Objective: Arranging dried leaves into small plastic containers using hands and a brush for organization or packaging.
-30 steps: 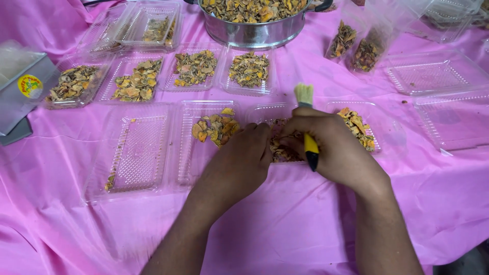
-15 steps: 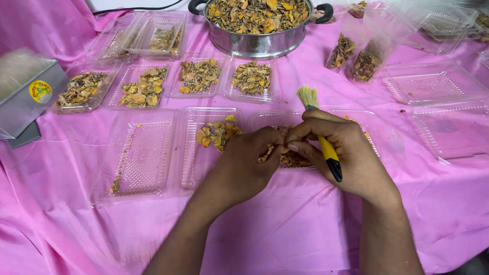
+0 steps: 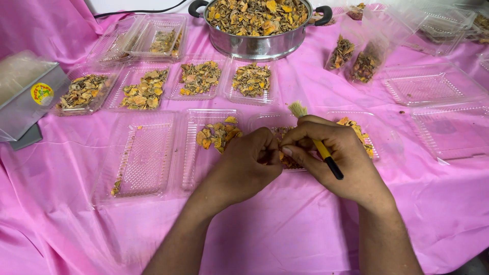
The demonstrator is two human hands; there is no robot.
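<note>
Brush (image 3: 321, 148) sits in my right hand (image 3: 338, 163), tucked between thumb and palm. Its long axis runs diagonal: pale bristles up and away toward the pot (image 3: 257, 25), black handle end pointing back toward my wrist. Right fingers are curled nearly closed round it, and the fingertips also pinch at a small dried piece, mostly hidden, can't tell its shape. Left hand (image 3: 249, 165) is curled too, tips meeting the right's over the mid tray (image 3: 267, 122), which lies well below the pot on the near side. Can't tell if the left has a grip on the piece or just steadies it. Both hands are equally close to it; the brush belongs to the right only.

Just left of that tray, another clear tray (image 3: 204, 153) w/ a few orange-yellow chips at its far end; further left, a near-empty one (image 3: 140, 158) w/ crumbs. Right of my hands, a tray (image 3: 374, 135) w/ some chips, then bare clear trays (image 3: 433, 86).

Directly below the pot, a row of four filled trays (image 3: 147, 89). Right of the pot, two clear bags (image 3: 364, 63) standing, part filled. Far left of the pot, a grey box (image 3: 25, 102) w/ a round yellow-red sticker (image 3: 42, 93) on its side. Pink cloth (image 3: 285, 229) under all.
</note>
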